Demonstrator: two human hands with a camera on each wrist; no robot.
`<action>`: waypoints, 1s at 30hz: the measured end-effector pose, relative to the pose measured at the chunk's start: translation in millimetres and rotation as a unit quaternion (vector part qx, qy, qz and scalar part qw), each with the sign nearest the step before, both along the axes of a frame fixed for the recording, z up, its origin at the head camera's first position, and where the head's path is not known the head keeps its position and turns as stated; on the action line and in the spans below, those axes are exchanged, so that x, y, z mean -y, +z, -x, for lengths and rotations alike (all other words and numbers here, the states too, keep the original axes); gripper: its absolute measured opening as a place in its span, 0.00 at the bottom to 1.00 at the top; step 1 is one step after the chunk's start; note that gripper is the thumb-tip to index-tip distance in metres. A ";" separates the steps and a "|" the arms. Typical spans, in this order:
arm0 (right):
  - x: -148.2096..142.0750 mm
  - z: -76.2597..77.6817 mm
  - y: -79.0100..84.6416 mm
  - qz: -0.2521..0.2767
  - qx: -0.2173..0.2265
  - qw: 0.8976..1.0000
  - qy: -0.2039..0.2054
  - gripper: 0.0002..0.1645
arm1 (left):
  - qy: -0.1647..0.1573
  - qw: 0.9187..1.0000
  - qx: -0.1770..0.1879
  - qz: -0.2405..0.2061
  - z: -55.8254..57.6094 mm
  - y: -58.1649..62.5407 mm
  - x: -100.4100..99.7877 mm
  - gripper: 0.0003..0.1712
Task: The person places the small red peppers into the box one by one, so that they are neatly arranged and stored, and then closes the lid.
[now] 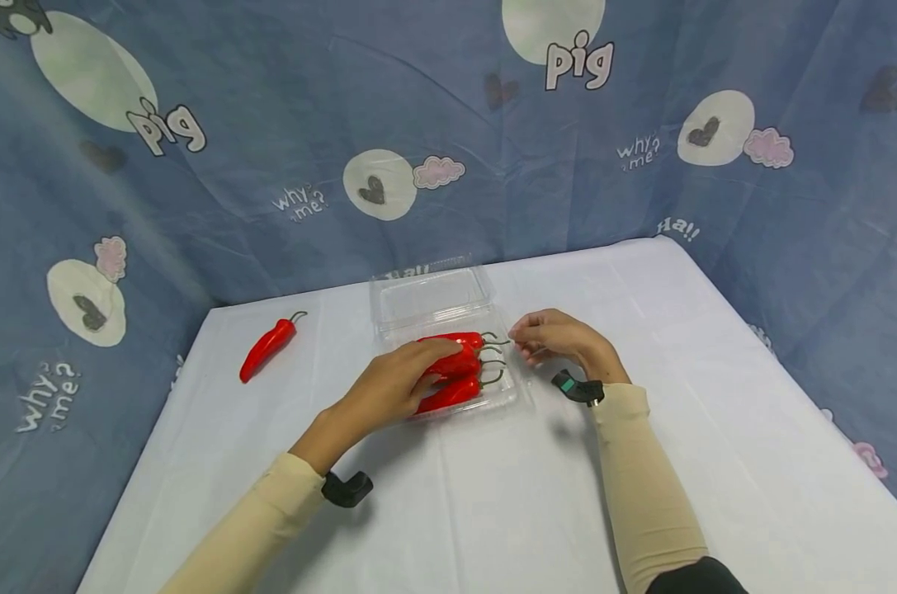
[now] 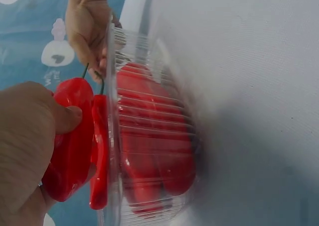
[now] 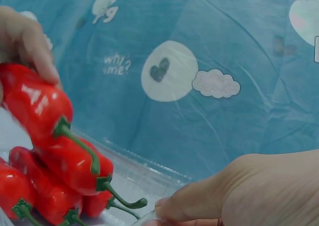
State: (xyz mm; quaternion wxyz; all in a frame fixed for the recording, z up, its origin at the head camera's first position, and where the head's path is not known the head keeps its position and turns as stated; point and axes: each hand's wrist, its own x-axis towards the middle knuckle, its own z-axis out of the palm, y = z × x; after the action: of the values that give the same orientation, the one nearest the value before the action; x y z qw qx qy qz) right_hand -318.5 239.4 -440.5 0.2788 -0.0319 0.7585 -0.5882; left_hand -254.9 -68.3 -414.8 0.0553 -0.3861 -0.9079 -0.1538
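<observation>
My left hand (image 1: 389,384) grips a red chili pepper (image 2: 75,94) with a green stem, thumb and fingers around its body, above the clear plastic box (image 2: 149,206). Several more red chili peppers (image 3: 45,188) lie side by side and stacked in the box, stems toward the right. One pepper (image 2: 99,156) shows above the rim, just under the held one. At the box's right end is my right hand (image 1: 563,338), thumb and fingertips pinching the clear rim close to the stem tips. The hinged lid (image 1: 433,297) lies open toward the back.
A single red chili pepper (image 1: 270,348) lies on the white tablecloth (image 1: 195,462), left of the box. Blue printed curtains (image 1: 270,99) stand behind and along both sides of the table. Black bands with small devices (image 1: 347,488) are on both wrists.
</observation>
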 end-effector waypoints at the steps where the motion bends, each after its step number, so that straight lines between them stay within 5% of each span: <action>1: -0.1 0.1 0.3 0.000 0.000 1.000 0.000 0.21 | -0.001 1.000 0.000 0.004 0.8 -1.2 -0.6 0.40; 30: -0.1 1.0 -0.2 0.002 0.009 1.000 -0.007 0.19 | -0.014 0.999 -0.025 0.021 4.6 -16.9 -6.7 0.32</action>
State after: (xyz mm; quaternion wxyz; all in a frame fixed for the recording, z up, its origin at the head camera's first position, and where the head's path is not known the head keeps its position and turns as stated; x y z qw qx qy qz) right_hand -319.5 239.5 -440.7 0.2816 -0.0214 0.7546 -0.5923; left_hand -259.5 -61.6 -431.8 0.0683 -0.4032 -0.9038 -0.1259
